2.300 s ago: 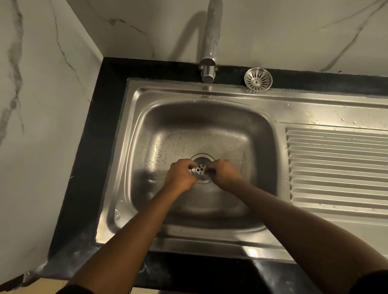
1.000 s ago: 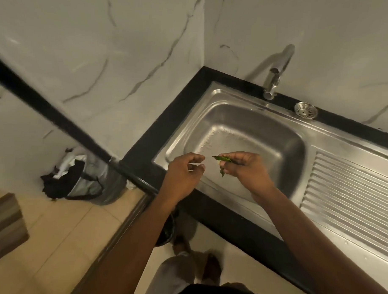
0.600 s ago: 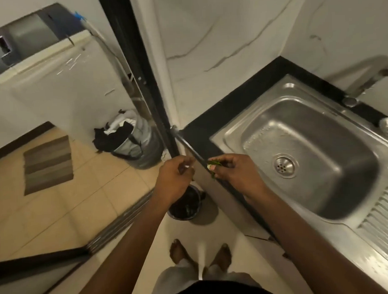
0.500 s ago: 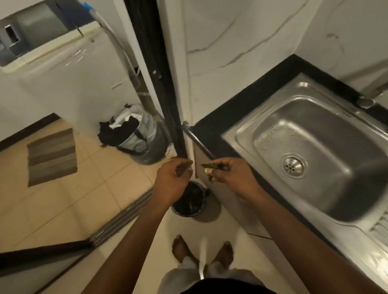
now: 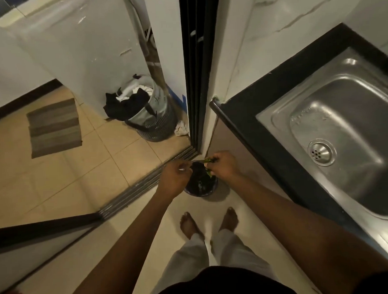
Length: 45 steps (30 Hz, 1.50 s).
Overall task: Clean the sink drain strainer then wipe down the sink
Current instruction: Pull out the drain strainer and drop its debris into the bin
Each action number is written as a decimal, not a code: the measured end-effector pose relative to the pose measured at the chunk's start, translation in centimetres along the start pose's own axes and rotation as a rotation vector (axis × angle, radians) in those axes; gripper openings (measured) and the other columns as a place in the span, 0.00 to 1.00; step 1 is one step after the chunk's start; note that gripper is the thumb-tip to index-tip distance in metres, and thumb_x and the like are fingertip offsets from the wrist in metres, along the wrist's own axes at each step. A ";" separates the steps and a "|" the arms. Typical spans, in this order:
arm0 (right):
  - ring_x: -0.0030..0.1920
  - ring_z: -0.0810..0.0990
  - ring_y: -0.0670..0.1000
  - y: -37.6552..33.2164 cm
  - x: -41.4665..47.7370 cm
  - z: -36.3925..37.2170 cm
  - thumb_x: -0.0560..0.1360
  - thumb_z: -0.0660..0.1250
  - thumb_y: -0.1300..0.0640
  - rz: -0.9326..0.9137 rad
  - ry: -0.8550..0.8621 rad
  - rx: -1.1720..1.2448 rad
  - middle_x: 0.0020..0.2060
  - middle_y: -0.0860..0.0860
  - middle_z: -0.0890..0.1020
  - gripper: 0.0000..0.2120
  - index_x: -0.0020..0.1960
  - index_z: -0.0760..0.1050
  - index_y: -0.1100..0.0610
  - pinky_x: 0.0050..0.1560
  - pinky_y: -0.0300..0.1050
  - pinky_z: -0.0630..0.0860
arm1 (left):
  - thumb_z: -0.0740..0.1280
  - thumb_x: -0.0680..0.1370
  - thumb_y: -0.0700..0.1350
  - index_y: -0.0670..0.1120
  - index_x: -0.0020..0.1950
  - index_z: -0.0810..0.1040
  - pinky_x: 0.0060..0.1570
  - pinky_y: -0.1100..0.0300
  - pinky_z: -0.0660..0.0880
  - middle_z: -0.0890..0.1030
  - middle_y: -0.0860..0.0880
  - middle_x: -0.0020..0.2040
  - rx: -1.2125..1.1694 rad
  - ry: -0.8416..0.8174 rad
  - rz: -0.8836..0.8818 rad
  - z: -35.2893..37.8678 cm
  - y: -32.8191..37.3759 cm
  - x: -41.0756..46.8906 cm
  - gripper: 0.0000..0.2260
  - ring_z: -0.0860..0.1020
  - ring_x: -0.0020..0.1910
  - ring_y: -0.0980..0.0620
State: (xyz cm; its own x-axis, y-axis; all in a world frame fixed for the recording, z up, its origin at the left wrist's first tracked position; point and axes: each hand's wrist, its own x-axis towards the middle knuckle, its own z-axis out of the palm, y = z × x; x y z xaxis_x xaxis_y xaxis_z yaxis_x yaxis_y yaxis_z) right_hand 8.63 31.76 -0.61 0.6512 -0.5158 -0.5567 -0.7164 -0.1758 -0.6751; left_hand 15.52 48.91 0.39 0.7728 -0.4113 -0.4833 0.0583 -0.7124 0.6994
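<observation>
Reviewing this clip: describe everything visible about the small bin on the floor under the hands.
The small bin is round, dark and open-topped, standing upright on the pale floor tiles just ahead of the person's bare feet, beside the cabinet front. Its inside looks dark, with a few greenish scraps. Both hands hover above its rim: the right hand pinches green scraps, the left hand is loosely curled. Neither visibly touches it.

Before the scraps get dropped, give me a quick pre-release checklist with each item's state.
1. Right hand over the small dark bin: ok.
2. Green scraps pinched in the right hand's fingers: ok.
3. Left hand above the bin's rim: ok; whether it holds debris: cannot tell.
4. Bin mouth open, dark liner showing: ok.
5. Bare feet back from the bin: ok.
6. Sink drain free of debris: cannot tell, too small.
</observation>
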 end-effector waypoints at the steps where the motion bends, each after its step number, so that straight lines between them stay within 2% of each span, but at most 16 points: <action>1: 0.41 0.83 0.47 0.2 0.8 0.6 0.74 0.77 0.62 0.003 -0.004 -0.045 0.41 0.48 0.84 0.05 0.49 0.86 0.55 0.33 0.28 0.75 | 0.70 0.79 0.43 0.47 0.62 0.86 0.53 0.60 0.74 0.87 0.48 0.61 0.001 -0.011 -0.015 0.3 -0.5 0.4 0.12 0.83 0.57 0.50; 3: 0.45 0.83 0.48 0.6 2.1 1.6 0.75 0.77 0.61 0.022 -0.013 -0.106 0.47 0.50 0.85 0.07 0.52 0.87 0.55 0.33 0.27 0.71 | 0.71 0.79 0.42 0.46 0.63 0.86 0.53 0.60 0.75 0.87 0.47 0.60 0.008 -0.030 -0.034 0.9 -1.3 1.0 0.13 0.84 0.58 0.48; 4: 0.47 0.83 0.48 0.8 2.6 2.0 0.75 0.77 0.61 0.032 -0.020 -0.135 0.49 0.50 0.86 0.08 0.54 0.87 0.55 0.35 0.28 0.72 | 0.71 0.79 0.41 0.45 0.62 0.86 0.54 0.60 0.75 0.87 0.47 0.60 0.010 -0.035 -0.038 1.2 -1.7 1.3 0.13 0.84 0.59 0.47; 6: 0.51 0.85 0.52 1.1 3.6 2.6 0.76 0.76 0.59 0.058 -0.043 -0.170 0.52 0.52 0.87 0.09 0.56 0.86 0.55 0.47 0.37 0.81 | 0.71 0.79 0.40 0.44 0.62 0.86 0.56 0.60 0.75 0.87 0.46 0.60 0.010 -0.041 -0.042 1.5 -2.3 1.8 0.12 0.84 0.59 0.46; 8: 0.55 0.85 0.56 1.5 4.2 3.0 0.76 0.76 0.59 0.090 -0.077 -0.170 0.55 0.54 0.86 0.10 0.57 0.86 0.56 0.57 0.50 0.84 | 0.70 0.79 0.39 0.43 0.62 0.86 0.57 0.61 0.75 0.86 0.46 0.61 0.010 -0.037 -0.043 1.7 -2.8 2.0 0.13 0.83 0.59 0.47; 10: 0.57 0.84 0.57 1.9 4.5 3.2 0.76 0.76 0.60 0.101 -0.093 -0.156 0.56 0.55 0.86 0.11 0.58 0.86 0.56 0.59 0.55 0.83 | 0.70 0.79 0.39 0.44 0.61 0.86 0.54 0.64 0.75 0.86 0.46 0.60 0.006 -0.030 -0.042 1.7 -3.2 2.3 0.12 0.83 0.58 0.49; 13: 0.59 0.84 0.57 2.6 4.5 3.1 0.75 0.76 0.62 0.091 -0.094 -0.113 0.59 0.55 0.86 0.14 0.60 0.86 0.57 0.60 0.57 0.83 | 0.70 0.80 0.39 0.44 0.60 0.85 0.43 0.76 0.71 0.85 0.48 0.58 -0.007 -0.032 -0.036 1.6 -3.8 2.5 0.11 0.81 0.53 0.55; 15: 0.59 0.84 0.57 2.9 4.3 3.0 0.76 0.75 0.63 0.071 -0.090 -0.086 0.59 0.55 0.86 0.14 0.61 0.85 0.58 0.61 0.57 0.83 | 0.71 0.80 0.39 0.44 0.61 0.85 0.41 0.78 0.69 0.84 0.49 0.57 -0.013 -0.032 -0.029 1.4 -4.1 2.6 0.10 0.81 0.52 0.56; 19: 0.60 0.84 0.56 3.4 4.0 3.0 0.77 0.74 0.64 0.060 -0.061 -0.030 0.59 0.54 0.85 0.12 0.60 0.85 0.58 0.61 0.56 0.83 | 0.71 0.80 0.40 0.45 0.61 0.85 0.42 0.75 0.71 0.82 0.52 0.55 -0.020 -0.033 -0.013 1.4 -4.3 2.7 0.10 0.81 0.51 0.54; 24: 0.59 0.84 0.56 3.8 3.4 3.0 0.79 0.71 0.65 0.061 -0.045 -0.038 0.58 0.54 0.85 0.10 0.58 0.86 0.58 0.64 0.55 0.81 | 0.71 0.79 0.39 0.44 0.60 0.86 0.39 0.80 0.72 0.83 0.51 0.55 -0.023 -0.024 0.002 1.8 -4.7 2.6 0.10 0.81 0.52 0.55; 29: 0.59 0.84 0.54 3.5 2.2 2.0 0.80 0.69 0.66 0.071 0.011 0.002 0.56 0.54 0.86 0.09 0.57 0.86 0.60 0.68 0.52 0.78 | 0.71 0.80 0.40 0.46 0.60 0.85 0.42 0.71 0.72 0.85 0.48 0.60 -0.016 -0.032 -0.010 2.1 -5.1 1.9 0.10 0.82 0.55 0.51; 33: 0.52 0.85 0.50 2.6 0.4 0.7 0.79 0.71 0.65 0.035 0.056 0.057 0.52 0.53 0.88 0.08 0.55 0.86 0.60 0.64 0.50 0.81 | 0.70 0.80 0.41 0.45 0.63 0.85 0.43 0.70 0.73 0.85 0.48 0.62 -0.015 -0.033 0.010 1.8 -4.1 1.1 0.11 0.82 0.58 0.50; 36: 0.45 0.84 0.43 1.7 -1.5 -0.7 0.77 0.71 0.65 -0.002 0.107 0.118 0.47 0.50 0.88 0.07 0.51 0.87 0.57 0.59 0.47 0.83 | 0.69 0.80 0.41 0.45 0.63 0.85 0.48 0.63 0.76 0.85 0.47 0.61 -0.027 -0.039 0.050 1.3 -2.3 0.5 0.12 0.83 0.60 0.48; 41: 0.45 0.86 0.40 0.1 -4.7 -4.4 0.77 0.73 0.61 -0.067 0.172 0.217 0.44 0.44 0.88 0.07 0.52 0.87 0.52 0.53 0.37 0.83 | 0.68 0.81 0.42 0.47 0.62 0.85 0.54 0.60 0.78 0.86 0.50 0.59 -0.035 -0.015 0.175 0.6 2.5 -0.9 0.11 0.83 0.58 0.52; 43: 0.48 0.86 0.43 -0.1 -5.8 -6.4 0.76 0.74 0.61 -0.094 0.191 0.287 0.46 0.46 0.88 0.07 0.53 0.87 0.54 0.55 0.38 0.82 | 0.69 0.81 0.41 0.48 0.60 0.86 0.57 0.58 0.79 0.87 0.51 0.57 -0.046 -0.001 0.234 0.7 4.9 -1.2 0.10 0.83 0.56 0.54; 45: 0.48 0.87 0.45 -0.3 -7.0 -8.4 0.76 0.74 0.63 -0.113 0.236 0.377 0.45 0.48 0.89 0.07 0.53 0.87 0.56 0.54 0.40 0.83 | 0.70 0.81 0.42 0.48 0.60 0.86 0.57 0.61 0.79 0.87 0.52 0.57 -0.046 -0.021 0.311 1.1 7.6 -1.5 0.10 0.84 0.55 0.56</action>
State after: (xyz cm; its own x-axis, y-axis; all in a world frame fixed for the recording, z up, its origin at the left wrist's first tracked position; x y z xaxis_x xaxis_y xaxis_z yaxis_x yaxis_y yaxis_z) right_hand 2.15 28.36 7.53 0.6134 -0.6957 -0.3737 -0.4750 0.0529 -0.8784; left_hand 14.10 43.53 5.88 0.7446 -0.6178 -0.2529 -0.1504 -0.5243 0.8381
